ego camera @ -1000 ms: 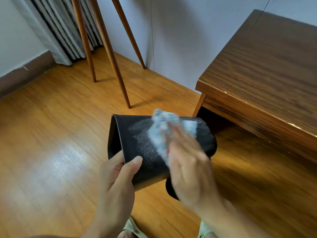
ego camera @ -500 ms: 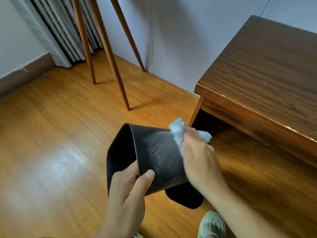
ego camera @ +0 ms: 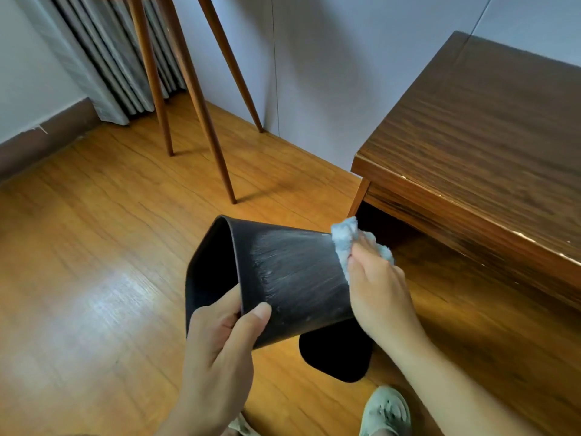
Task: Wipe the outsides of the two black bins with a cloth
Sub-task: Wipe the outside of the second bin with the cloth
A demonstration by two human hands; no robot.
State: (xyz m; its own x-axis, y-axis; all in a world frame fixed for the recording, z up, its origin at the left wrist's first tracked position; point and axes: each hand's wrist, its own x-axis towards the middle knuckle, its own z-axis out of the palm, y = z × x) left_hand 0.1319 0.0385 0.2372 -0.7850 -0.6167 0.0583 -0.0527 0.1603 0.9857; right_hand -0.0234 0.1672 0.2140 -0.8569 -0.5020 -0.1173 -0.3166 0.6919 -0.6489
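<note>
Glossy wood floor (ego camera: 94,278) — dark table (ego camera: 471,146), grey wall (ego camera: 330,73).

Soft daylight fills the room, bright enough to show wood grain clearly. A broad pale sheen of glare lies on the floor (ego camera: 103,297) at the left, and a warm glow marks the boards under the bench (ego camera: 490,146) edge. The slanted wooden legs (ego camera: 201,99) cast thin, faint shadows to the right across the floor. Deep shadow sits beneath the bench. The bin (ego camera: 292,278) wall shows pale streaks that catch the light. Focus is mostly sharp; the cloth (ego camera: 349,243) looks slightly soft. Wide-angle distortion bends the wall lines and legs outward near the frame edges.
</note>
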